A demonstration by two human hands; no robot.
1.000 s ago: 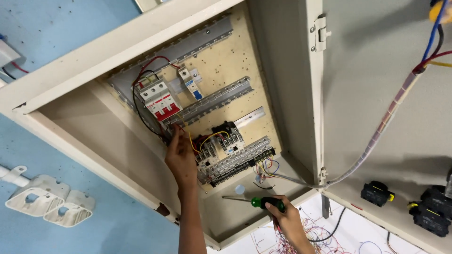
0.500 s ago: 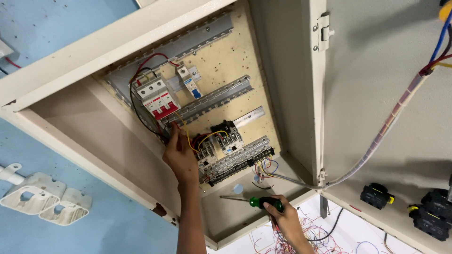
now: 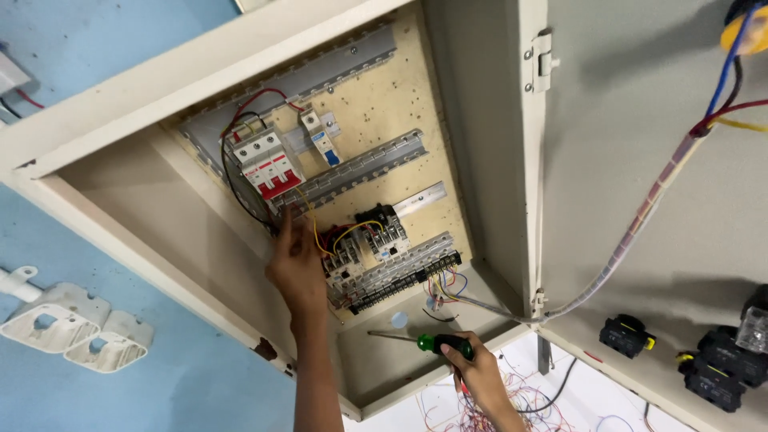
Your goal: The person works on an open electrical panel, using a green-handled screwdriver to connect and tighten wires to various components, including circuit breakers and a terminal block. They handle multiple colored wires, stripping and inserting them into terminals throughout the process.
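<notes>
Green-handled screwdriver (image 3: 424, 342) sits gripped in the right hand (image 3: 478, 376) below the contactor (image 3: 370, 244); left hand (image 3: 298, 268), fingers loosely extended, touches wiring beside it.

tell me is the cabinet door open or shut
Open. The door is swung out to the right on its hinge, so the breakers and wiring on the back panel are exposed.

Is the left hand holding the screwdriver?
No, the right hand grips the screwdriver; the left hand touches the wires.
</notes>
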